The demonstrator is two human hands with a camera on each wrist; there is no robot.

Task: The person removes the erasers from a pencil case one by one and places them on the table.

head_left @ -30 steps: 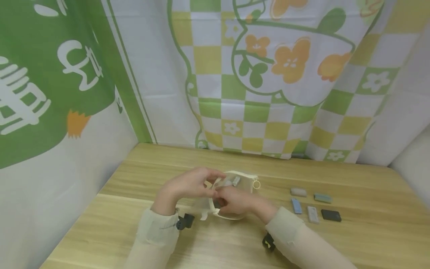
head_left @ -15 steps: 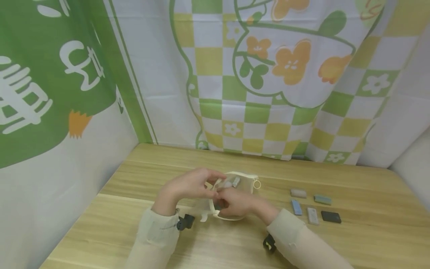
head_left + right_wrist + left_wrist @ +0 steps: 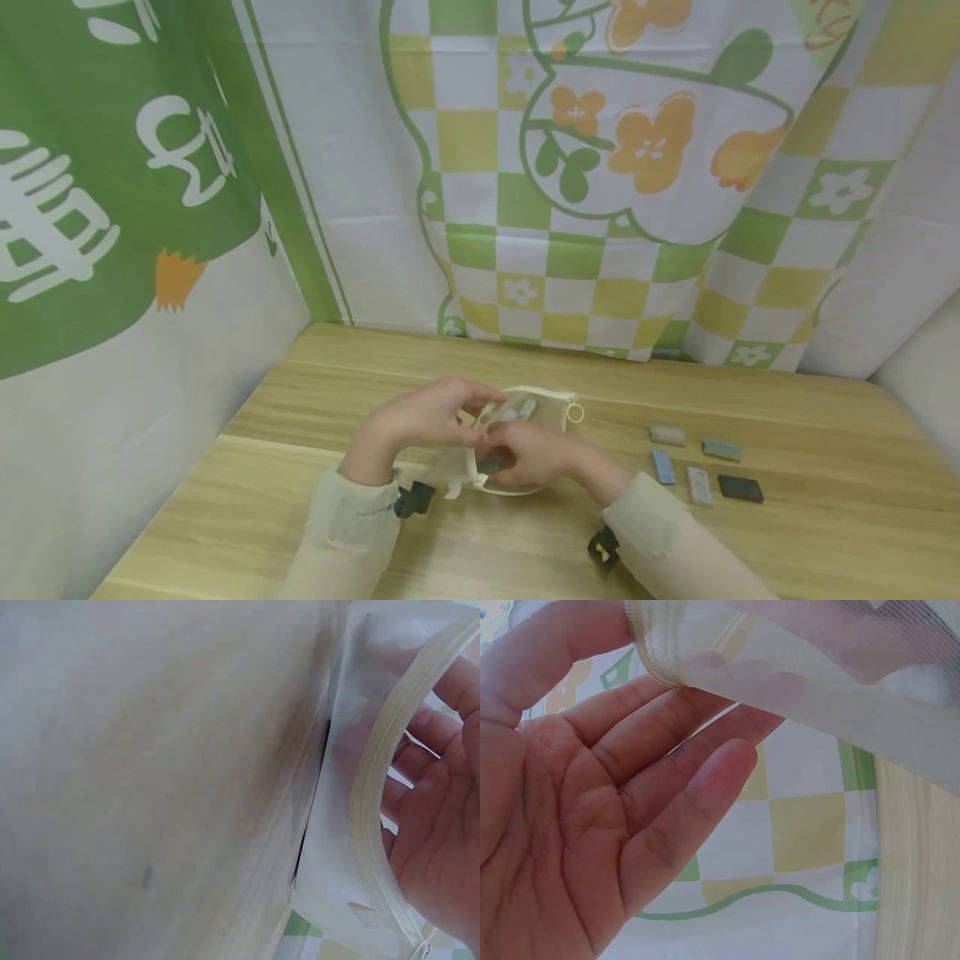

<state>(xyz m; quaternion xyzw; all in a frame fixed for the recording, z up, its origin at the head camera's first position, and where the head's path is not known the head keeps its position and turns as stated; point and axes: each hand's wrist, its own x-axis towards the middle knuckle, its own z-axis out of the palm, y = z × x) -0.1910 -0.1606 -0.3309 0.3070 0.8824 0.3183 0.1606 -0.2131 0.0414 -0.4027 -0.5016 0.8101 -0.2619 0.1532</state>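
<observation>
A translucent mesh pouch [image 3: 555, 417] with a cream zipper rim and a round pull ring [image 3: 575, 413] lies unzipped on the table. On its left side my left hand [image 3: 423, 417] grips the rim; in the left wrist view, the mesh [image 3: 840, 697] passes between the fingers. My right hand [image 3: 536, 450] reaches into the mouth with bent fingers. The right wrist view shows the palm beyond the zipper edge [image 3: 367, 787], while mesh veils the fingertips, so whether they hold anything is unclear. A small pale block [image 3: 528, 408] shows inside the pouch.
Right of the pouch, several small blocks lie on the wooden table [image 3: 300, 392]: grey-beige [image 3: 667, 436], green [image 3: 722, 449], blue [image 3: 663, 467], light grey [image 3: 700, 487] and black [image 3: 741, 488]. Patterned curtains [image 3: 570, 250] hang behind and to the left.
My right hand has shifted slightly right within the pouch mouth, and a greyish bit by its fingers shows more. The left hand keeps its place on the rim.
</observation>
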